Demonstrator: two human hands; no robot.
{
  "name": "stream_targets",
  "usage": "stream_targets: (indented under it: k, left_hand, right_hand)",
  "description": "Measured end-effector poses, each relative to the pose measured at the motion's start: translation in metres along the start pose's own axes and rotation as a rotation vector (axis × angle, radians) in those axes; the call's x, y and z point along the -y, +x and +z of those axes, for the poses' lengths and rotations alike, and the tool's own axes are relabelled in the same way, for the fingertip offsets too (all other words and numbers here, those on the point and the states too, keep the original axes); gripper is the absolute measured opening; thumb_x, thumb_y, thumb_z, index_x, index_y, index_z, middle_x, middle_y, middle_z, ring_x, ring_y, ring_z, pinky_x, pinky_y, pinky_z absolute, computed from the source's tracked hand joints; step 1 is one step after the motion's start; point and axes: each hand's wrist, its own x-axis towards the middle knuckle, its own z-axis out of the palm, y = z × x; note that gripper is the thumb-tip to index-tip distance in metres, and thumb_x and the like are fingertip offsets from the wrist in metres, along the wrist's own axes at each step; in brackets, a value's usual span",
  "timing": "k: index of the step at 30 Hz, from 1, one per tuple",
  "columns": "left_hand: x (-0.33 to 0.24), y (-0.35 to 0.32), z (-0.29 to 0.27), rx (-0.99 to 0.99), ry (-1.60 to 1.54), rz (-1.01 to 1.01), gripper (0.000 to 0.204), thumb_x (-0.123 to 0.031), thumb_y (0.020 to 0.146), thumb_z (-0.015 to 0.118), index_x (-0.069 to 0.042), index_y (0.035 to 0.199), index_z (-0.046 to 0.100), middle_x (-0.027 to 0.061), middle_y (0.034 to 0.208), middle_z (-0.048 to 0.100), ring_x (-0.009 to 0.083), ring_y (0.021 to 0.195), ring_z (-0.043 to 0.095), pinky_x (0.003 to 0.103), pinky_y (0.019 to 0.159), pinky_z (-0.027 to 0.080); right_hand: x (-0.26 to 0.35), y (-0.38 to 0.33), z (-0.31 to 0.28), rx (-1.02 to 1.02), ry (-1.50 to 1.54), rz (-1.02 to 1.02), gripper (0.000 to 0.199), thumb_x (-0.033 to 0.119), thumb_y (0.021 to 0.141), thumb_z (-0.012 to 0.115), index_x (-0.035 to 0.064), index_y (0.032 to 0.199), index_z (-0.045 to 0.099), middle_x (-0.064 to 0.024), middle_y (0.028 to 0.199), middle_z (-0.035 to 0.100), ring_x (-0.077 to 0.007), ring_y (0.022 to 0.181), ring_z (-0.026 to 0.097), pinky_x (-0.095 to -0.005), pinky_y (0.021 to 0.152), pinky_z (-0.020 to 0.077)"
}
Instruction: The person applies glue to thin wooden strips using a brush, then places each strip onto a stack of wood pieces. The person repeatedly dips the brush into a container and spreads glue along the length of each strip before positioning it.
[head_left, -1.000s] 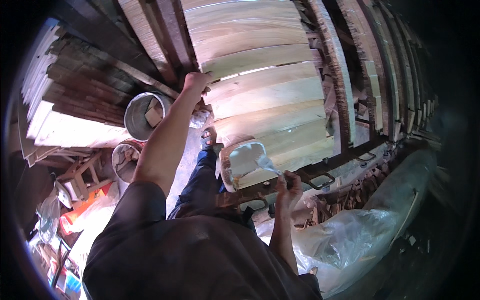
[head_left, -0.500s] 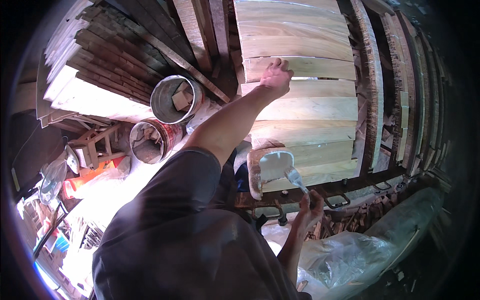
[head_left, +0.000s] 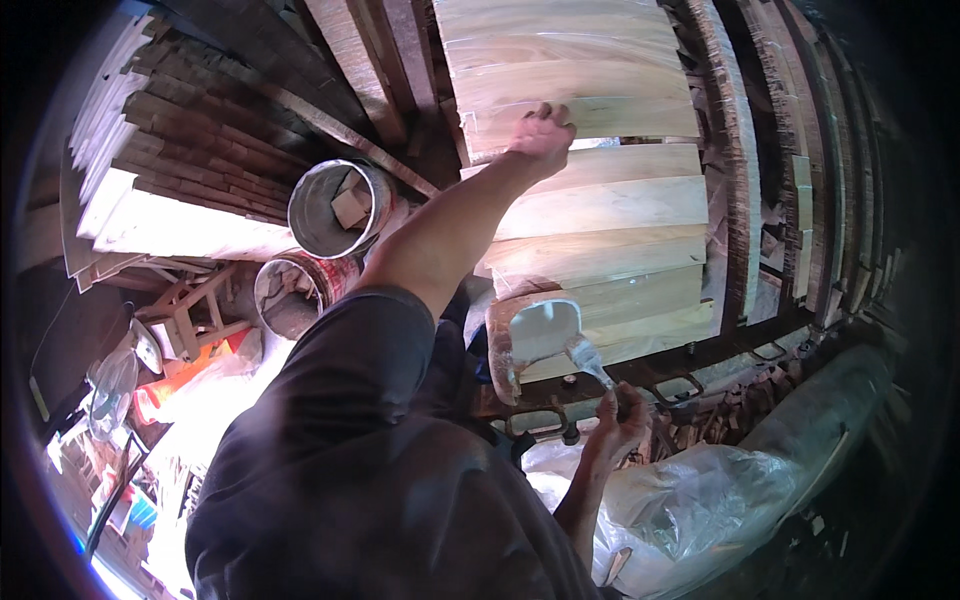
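My left arm reaches out over a row of pale wooden boards laid side by side. My left hand (head_left: 543, 138) has its fingers curled on one wooden board (head_left: 635, 116), next to a narrow gap between boards; the fingertips are partly hidden. Nearer to me, my right hand (head_left: 620, 422) grips the handle of a paintbrush (head_left: 589, 358). The brush head is coated white and rests at the right rim of an open, crusted container (head_left: 503, 352) with white liquid, probably glue, inside. That container stands at the near left corner of the boards.
Two buckets with wood offcuts, one upper (head_left: 331, 240) and one lower (head_left: 283, 325), stand left of my arm. Stacked planks (head_left: 200, 150) fill the upper left. A dark metal rail (head_left: 735, 345) with handles crosses before me, above clear plastic sheeting (head_left: 700, 490). Upright panels (head_left: 740, 170) line the right.
The view has shifted slightly, so the boards and buckets appear a little further left. My left hand stays curled on the board, and the brush stays at the container's rim.
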Motion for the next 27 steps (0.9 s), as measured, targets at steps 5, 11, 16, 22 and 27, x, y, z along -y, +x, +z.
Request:
stream_targets:
  k: [5,11,16,22,27]
  left_hand:
    - [-0.007,-0.049,0.009,-0.137,-0.145,-0.073,0.030,-0.011,0.076,0.062,-0.007,0.105,0.066,0.0133,0.110,0.058,0.0311,0.114,0.052,0.044,0.094,0.047]
    - [-0.030,-0.081,0.011,-0.154,-0.089,-0.089,0.061,-0.012,0.076,0.066,-0.010,0.134,0.048,0.0182,0.134,0.046,0.0371,0.123,0.044,0.051,0.105,0.035]
    - [-0.048,-0.058,-0.010,0.145,-0.038,-0.278,0.072,-0.013,0.071,0.067,-0.010,0.137,0.041,0.0220,0.129,0.046,0.0381,0.121,0.044,0.051,0.101,0.036]
    - [-0.051,-0.048,-0.031,0.225,0.046,-0.192,0.051,-0.015,0.074,0.066,-0.001,0.122,0.054,0.0200,0.121,0.050,0.0342,0.116,0.050,0.046,0.094,0.044]
    - [-0.056,-0.065,-0.051,0.089,-0.045,-0.110,0.028,-0.010,0.074,0.063,0.000,0.100,0.066,0.0162,0.118,0.054,0.0320,0.114,0.053,0.044,0.095,0.048]
  right_hand:
    - [0.002,-0.011,0.004,0.027,0.114,0.128,0.022,0.001,0.086,0.070,0.0002,0.107,0.064,-0.0044,0.098,0.065,-0.0128,0.087,0.060,-0.0251,0.079,0.0486]
    - [0.019,-0.017,0.016,0.062,-0.040,0.059,0.018,0.004,0.088,0.069,0.0012,0.106,0.064,-0.0046,0.093,0.066,-0.0112,0.081,0.061,-0.0247,0.072,0.0502]
    - [0.021,-0.027,0.013,0.093,0.091,0.068,0.020,0.003,0.089,0.069,0.0016,0.107,0.064,-0.0043,0.094,0.066,-0.0098,0.085,0.061,-0.0234,0.071,0.0509]
    - [0.037,-0.042,0.014,0.091,0.125,0.086,0.020,-0.001,0.087,0.069,0.0007,0.106,0.063,-0.0002,0.087,0.062,-0.0065,0.073,0.054,-0.0198,0.065,0.0444]
    - [0.015,-0.044,-0.007,0.121,0.069,-0.035,0.022,-0.001,0.088,0.069,0.0003,0.108,0.063,-0.0012,0.089,0.062,-0.0061,0.074,0.054,-0.0196,0.065,0.0442]
